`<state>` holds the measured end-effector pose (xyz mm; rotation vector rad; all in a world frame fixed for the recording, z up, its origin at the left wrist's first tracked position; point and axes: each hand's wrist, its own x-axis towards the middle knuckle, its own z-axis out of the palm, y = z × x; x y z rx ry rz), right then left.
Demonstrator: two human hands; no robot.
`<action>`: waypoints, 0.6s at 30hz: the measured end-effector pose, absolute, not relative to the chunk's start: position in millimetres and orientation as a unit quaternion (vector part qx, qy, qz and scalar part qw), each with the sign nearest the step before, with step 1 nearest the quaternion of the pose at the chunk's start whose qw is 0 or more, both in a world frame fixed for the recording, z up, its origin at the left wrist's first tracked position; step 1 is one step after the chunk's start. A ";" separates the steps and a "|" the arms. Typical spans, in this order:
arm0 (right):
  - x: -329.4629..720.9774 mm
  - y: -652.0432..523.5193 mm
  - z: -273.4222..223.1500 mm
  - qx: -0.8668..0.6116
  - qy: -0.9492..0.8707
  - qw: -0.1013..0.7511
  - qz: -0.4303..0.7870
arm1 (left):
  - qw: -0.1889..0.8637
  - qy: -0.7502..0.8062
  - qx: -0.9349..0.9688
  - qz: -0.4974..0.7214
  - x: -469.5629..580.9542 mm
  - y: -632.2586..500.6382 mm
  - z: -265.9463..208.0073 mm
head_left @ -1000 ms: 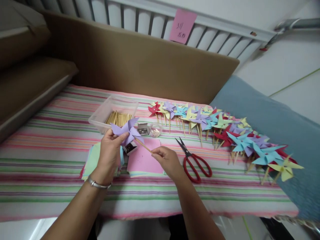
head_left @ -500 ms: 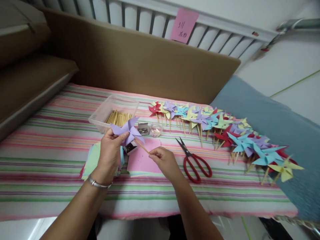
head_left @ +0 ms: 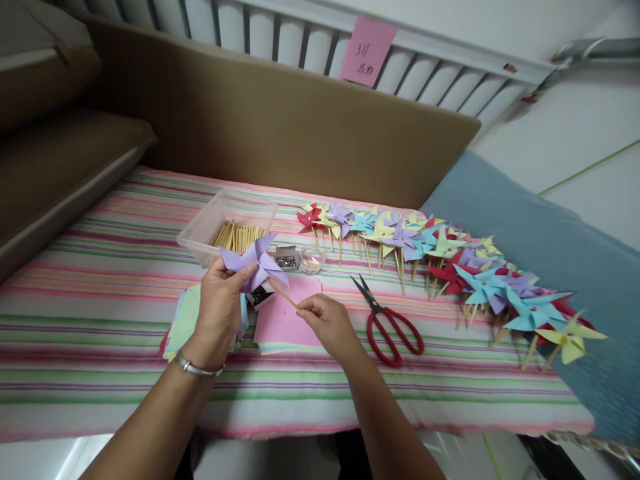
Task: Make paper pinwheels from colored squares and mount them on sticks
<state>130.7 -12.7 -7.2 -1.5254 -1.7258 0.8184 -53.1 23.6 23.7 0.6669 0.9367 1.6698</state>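
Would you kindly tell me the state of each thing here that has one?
Purple pinwheel: folded, held in the left hand
Its stick: pinched in the right hand
Scissors: lying with blades slightly open
Clear plastic box: open, holding wooden sticks
Small box: open, metal pieces inside
Pink paper: lying flat
Pinwheels at right: assembled on sticks

Light soft, a bit dim | board [head_left: 280,127] darkest at left end; wall [head_left: 590,120] paler, right | glare streak on floor [head_left: 70,459], lower left | corners stretched, pipe [head_left: 605,49] smeared | writing on note [head_left: 369,52] soft
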 end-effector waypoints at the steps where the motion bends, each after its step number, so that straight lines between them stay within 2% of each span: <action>1: 130.4 -12.8 -6.9 -0.587 -0.664 0.340 0.316 | 0.529 0.391 0.278 0.700 -53.2 23.6 23.6; 10: 131.7 -13.3 -10.2 -0.591 -0.653 0.345 0.325 | 0.541 0.389 0.303 0.681 -52.3 22.9 24.5; 18: 146.0 0.9 -10.4 -0.609 -0.484 0.456 0.432 | 0.541 0.413 0.321 0.659 -55.2 23.0 19.9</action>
